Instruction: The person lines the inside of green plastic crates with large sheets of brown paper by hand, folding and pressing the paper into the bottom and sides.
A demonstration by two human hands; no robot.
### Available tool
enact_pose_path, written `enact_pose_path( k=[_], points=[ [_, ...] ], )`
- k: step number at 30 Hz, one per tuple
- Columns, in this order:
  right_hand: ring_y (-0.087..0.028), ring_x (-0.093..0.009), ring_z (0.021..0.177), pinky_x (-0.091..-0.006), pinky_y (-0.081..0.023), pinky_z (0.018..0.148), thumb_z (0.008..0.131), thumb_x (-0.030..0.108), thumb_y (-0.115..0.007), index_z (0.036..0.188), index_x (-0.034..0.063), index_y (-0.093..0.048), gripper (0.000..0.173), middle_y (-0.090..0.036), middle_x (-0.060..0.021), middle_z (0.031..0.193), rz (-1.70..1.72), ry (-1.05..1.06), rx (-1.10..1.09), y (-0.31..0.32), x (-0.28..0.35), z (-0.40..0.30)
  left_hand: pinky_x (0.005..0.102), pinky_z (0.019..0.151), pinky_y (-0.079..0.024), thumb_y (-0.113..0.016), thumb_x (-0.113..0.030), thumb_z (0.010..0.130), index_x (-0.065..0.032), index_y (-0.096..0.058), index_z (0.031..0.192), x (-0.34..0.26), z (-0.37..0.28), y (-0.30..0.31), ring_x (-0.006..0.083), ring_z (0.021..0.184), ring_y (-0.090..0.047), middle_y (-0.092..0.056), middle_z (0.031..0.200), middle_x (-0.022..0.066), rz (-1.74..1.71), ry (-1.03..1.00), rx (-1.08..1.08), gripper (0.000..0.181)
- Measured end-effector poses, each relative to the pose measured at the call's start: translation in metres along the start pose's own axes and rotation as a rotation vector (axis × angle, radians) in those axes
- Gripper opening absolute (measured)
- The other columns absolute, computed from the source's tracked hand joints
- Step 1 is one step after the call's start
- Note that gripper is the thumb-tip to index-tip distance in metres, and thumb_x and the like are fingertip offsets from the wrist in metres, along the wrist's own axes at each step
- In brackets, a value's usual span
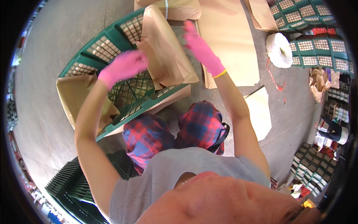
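Note:
A green plastic mesh crate [110,54] sits on the floor before me. Brown kraft paper is folded over its right end [165,47], and another brown sheet [79,91] covers the left end. My left hand [124,67], in a pink glove, is blurred above the crate's inside, close to the right-hand paper. Whether it touches or grips that paper is hidden. To the right of the crate, my right hand [202,50], also pink-gloved, is raised with fingers apart and nothing visible in it. Beneath and beside it lies a stack of large brown paper sheets [232,44].
A strapped brown paper bundle [181,9] lies beyond the crate. White twine [279,50] rests at the right, with red string [272,75] beside it. Filled green crates [318,51] stand farther right. Stacked dark green crates [72,187] are at my lower left. A smaller paper sheet [258,112] lies right.

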State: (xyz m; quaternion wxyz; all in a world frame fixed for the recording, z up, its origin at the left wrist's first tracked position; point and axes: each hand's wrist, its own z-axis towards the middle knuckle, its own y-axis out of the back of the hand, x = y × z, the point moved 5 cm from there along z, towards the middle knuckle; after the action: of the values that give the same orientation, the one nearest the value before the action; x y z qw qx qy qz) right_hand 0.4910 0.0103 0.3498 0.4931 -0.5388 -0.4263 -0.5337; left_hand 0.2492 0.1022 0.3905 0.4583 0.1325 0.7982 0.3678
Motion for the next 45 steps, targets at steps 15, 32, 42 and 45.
enact_pose_path(
  k=[15,32,42,45],
  points=[
    [-0.051,-0.026,0.13,-0.0442,-0.046,0.102,0.097,0.037,-0.049,0.132,0.0178,-0.059,0.041,-0.054,-0.0032,0.142,-1.25,-0.616,-0.446,0.229,-0.276,-0.18,0.0385,0.096,-0.049,-0.067,-0.023,0.086,-0.0043,-0.051,0.14,-0.107,-0.111,-0.035,0.0346,0.114,-0.061,-0.062,0.127,0.0183,0.239,-0.054,-0.397,0.059],
    [-0.066,-0.028,0.066,-0.0378,-0.052,0.059,0.065,0.006,-0.068,0.109,0.0054,-0.066,0.044,-0.069,-0.0137,0.103,-1.129,-0.096,0.088,0.124,0.254,-0.416,0.0451,0.075,-0.055,-0.076,-0.041,0.083,-0.0132,-0.045,0.141,-0.212,0.332,-0.161,0.0249,0.101,-0.061,-0.059,0.124,0.0098,-1.282,0.178,-0.157,0.072],
    [-0.059,-0.028,0.055,-0.0366,-0.046,0.05,0.067,0.0,-0.066,0.11,-0.002,-0.066,0.043,-0.064,-0.0112,0.082,-1.195,0.24,0.42,0.049,0.309,-0.35,0.0357,0.063,-0.049,-0.07,-0.01,0.081,-0.0075,-0.065,0.097,-0.246,0.274,0.102,0.0225,0.071,-0.059,-0.063,0.08,0.0058,-0.995,-0.345,-0.592,0.017],
    [-0.058,-0.03,0.054,-0.0373,-0.046,0.05,0.074,0.006,-0.07,0.116,-0.0022,-0.063,0.043,-0.062,-0.0114,0.082,-0.979,0.501,0.303,0.025,0.289,-0.304,0.0398,0.067,-0.062,-0.056,0.0,0.088,0.0024,-0.058,0.115,-0.204,0.141,0.224,0.0273,0.078,-0.071,-0.069,0.098,0.0151,-1.124,-0.573,-0.581,0.028]
  ],
)
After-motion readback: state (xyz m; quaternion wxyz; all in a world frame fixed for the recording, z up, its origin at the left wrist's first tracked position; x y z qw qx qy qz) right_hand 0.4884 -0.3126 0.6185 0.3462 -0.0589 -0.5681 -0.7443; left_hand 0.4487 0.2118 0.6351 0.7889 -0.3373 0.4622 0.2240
